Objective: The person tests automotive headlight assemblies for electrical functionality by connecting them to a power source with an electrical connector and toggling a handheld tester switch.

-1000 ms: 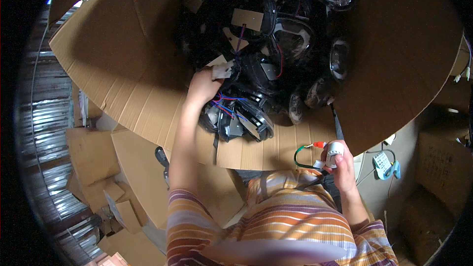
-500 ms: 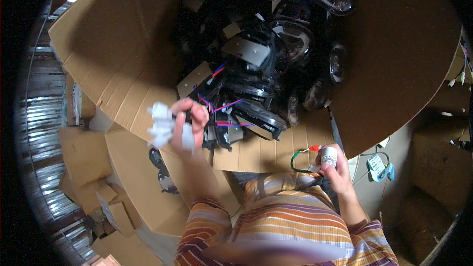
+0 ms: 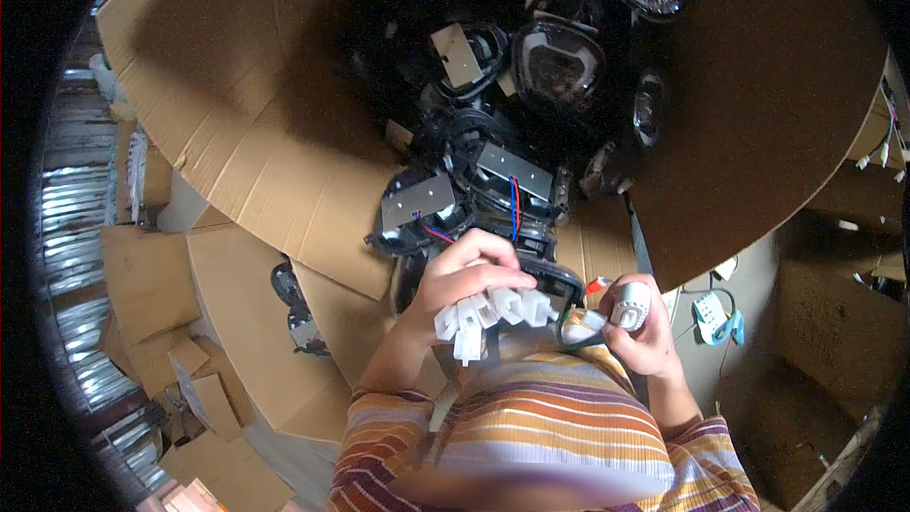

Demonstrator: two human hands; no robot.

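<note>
My left hand point(image 3: 466, 270) is closed around a bunch of white plastic connectors point(image 3: 493, 311) that stick out below its fingers. To its right, my right hand point(image 3: 652, 346) grips a small white rounded device point(image 3: 631, 306) with a dial-like face. A dark cable loop point(image 3: 567, 320), a red connector point(image 3: 598, 285) and a pale connector point(image 3: 594, 320) sit just left of that device. Beyond my left hand lie black lamp units, with a metal plate point(image 3: 422, 203) on one and another metal plate point(image 3: 515, 173) beside it; red and blue wires point(image 3: 515, 209) come from these plates.
A large open cardboard box point(image 3: 256, 161) surrounds the pile of lamp units with clear lenses point(image 3: 559, 66). Smaller cartons point(image 3: 152, 275) and a metal roller conveyor point(image 3: 81, 275) stand at the left. On the right hangs a light blue object with a label point(image 3: 716, 318).
My left hand has moved right with the connectors, close to my right hand. The nearest lamp units lie differently, their metal plates now facing up. My right hand still holds the white device.
</note>
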